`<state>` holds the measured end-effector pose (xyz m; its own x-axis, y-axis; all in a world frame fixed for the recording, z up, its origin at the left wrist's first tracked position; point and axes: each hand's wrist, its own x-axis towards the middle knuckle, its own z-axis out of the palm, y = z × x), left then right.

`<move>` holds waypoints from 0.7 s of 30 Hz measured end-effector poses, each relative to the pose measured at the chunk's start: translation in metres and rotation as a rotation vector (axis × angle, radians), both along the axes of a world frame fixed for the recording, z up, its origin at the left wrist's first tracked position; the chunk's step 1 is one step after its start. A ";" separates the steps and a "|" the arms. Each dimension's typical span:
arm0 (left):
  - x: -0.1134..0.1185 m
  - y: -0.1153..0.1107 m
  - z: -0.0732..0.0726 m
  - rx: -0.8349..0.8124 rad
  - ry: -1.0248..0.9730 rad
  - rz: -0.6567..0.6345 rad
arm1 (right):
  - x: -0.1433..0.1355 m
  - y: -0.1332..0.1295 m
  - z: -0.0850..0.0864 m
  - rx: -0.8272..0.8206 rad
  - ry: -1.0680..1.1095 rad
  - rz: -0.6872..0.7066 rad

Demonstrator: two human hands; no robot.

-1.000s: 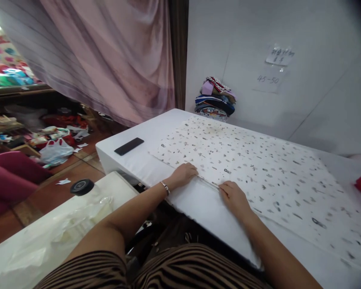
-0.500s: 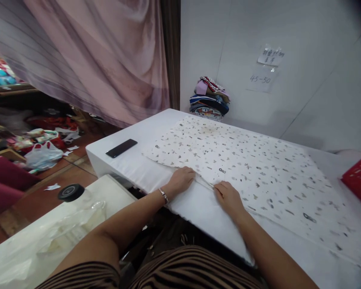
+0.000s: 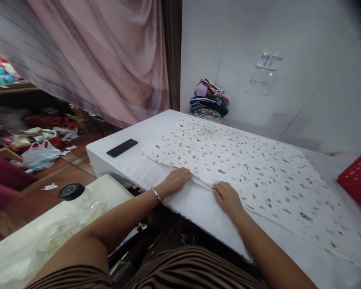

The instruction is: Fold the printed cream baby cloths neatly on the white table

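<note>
A white printed cloth [image 3: 243, 172] with small dark motifs lies spread on the white-covered table [image 3: 150, 176]. My left hand [image 3: 177, 180], a bracelet at its wrist, is closed on the cloth's near edge. A short way to the right, my right hand [image 3: 228, 197] pinches the same edge between thumb and fingers. The stretch of edge between both hands is slightly raised and looks straight. A faint brownish stain shows near the cloth's far side.
A black phone [image 3: 122, 147] lies at the table's left end. Folded fabrics [image 3: 209, 100] are stacked by the wall, and a red plastic basket [image 3: 357, 176] stands at right. A lower white surface [image 3: 102, 192] at left bears a black round object [image 3: 71, 191] and clear plastic.
My left hand has slid a little to the left along the cloth's edge, widening the gap between the hands. My right hand stays almost where it was.
</note>
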<state>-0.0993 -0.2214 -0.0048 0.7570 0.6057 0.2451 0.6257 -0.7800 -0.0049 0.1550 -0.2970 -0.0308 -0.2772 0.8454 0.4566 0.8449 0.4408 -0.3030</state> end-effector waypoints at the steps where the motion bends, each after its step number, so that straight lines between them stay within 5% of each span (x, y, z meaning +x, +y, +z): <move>1: -0.003 -0.002 -0.001 -0.004 0.006 -0.001 | -0.001 0.000 0.001 0.000 -0.013 0.012; 11: 0.000 0.000 -0.010 -0.008 -0.078 0.010 | -0.013 0.010 0.011 -0.097 -0.156 0.062; 21: 0.034 -0.007 -0.002 0.022 0.068 -0.105 | -0.015 0.013 0.017 -0.176 -0.119 0.011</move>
<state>-0.0654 -0.2279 -0.0065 0.8312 0.5175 0.2033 0.5384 -0.8404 -0.0621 0.1397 -0.2838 -0.0136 -0.3304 0.9056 0.2660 0.8745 0.3997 -0.2748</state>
